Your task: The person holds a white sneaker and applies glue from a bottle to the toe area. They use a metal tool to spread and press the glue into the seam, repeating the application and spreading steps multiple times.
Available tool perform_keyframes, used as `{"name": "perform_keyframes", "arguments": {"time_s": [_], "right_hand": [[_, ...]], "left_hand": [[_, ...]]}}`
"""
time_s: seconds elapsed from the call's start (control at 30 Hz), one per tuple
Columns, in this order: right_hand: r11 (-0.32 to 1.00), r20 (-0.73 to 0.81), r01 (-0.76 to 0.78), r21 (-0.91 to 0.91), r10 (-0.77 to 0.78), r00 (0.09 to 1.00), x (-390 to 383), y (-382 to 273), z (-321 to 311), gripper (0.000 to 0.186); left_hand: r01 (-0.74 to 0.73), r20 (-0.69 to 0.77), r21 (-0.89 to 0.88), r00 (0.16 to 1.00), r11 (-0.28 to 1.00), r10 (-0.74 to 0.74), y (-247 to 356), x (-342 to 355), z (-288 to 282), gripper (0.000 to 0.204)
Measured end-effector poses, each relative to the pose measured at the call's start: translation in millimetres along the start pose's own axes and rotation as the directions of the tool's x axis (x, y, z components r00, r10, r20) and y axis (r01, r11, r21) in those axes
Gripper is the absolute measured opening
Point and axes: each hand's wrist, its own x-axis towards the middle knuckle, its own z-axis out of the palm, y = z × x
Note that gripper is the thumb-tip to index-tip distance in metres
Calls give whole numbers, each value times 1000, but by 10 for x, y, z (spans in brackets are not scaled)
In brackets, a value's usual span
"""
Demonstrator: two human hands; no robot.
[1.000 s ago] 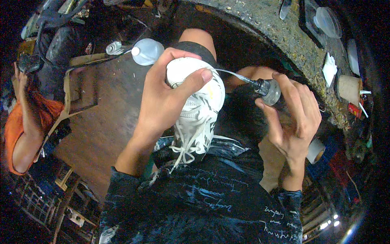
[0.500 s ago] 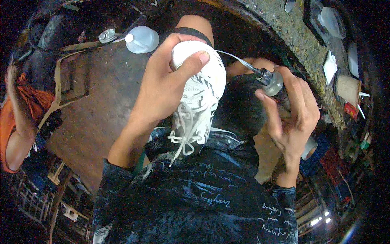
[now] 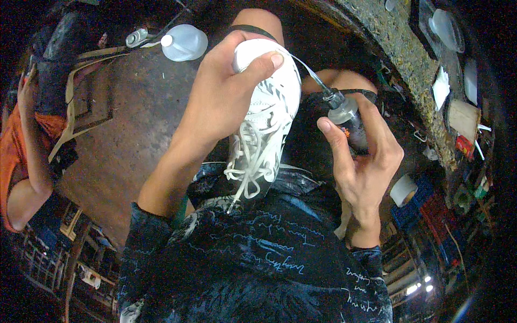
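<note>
A white lace-up shoe [image 3: 272, 102] with dark markings stands over my lap, toe pointing away from me and laces tied toward my body. My left hand [image 3: 229, 89] is shut on its toe end, the thumb pressed on top. In my right hand [image 3: 371, 145] is a small squeeze bottle [image 3: 350, 121] with a dark collar, held between thumb and fingers. From the collar a long thin clear nozzle [image 3: 309, 70] runs up and left. Its tip reaches the right edge of the shoe's toe; whether it touches is unclear.
Far left on the brown floor is a translucent jug [image 3: 184, 43] with a white cap, beside a smaller bottle [image 3: 137, 37]. A person in orange [image 3: 32, 145] sits at left. Along the right runs a rough ledge [image 3: 398, 70], a white scrap [image 3: 441, 89] beyond it. A white roll [image 3: 404, 191] lies right.
The shoe and my left hand have moved slightly away from me. My right hand has shifted left and turned, so more of the squeeze bottle's body shows.
</note>
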Motion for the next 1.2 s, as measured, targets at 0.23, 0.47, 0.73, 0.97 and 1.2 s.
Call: {"name": "perform_keyframes", "arguments": {"time_s": [0.23, 0.47, 0.73, 0.97, 1.2], "right_hand": [[999, 3, 48, -5, -48, 999, 50, 40, 97, 37], [996, -31, 83, -32, -84, 996, 76, 80, 164, 35], [995, -31, 86, -59, -87, 996, 78, 70, 177, 35], [995, -35, 90, -47, -92, 995, 78, 72, 182, 36], [995, -13, 76, -59, -77, 997, 71, 71, 172, 36]], "left_hand": [[37, -12, -18, 999, 999, -37, -41, 70, -10, 25], [38, 8, -46, 999, 998, -38, -84, 99, -16, 26], [47, 3, -39, 999, 998, -47, -110, 113, -8, 25], [46, -1, -20, 999, 999, -46, -122, 118, -11, 26], [49, 12, -45, 999, 998, -49, -122, 111, 6, 25]]}}
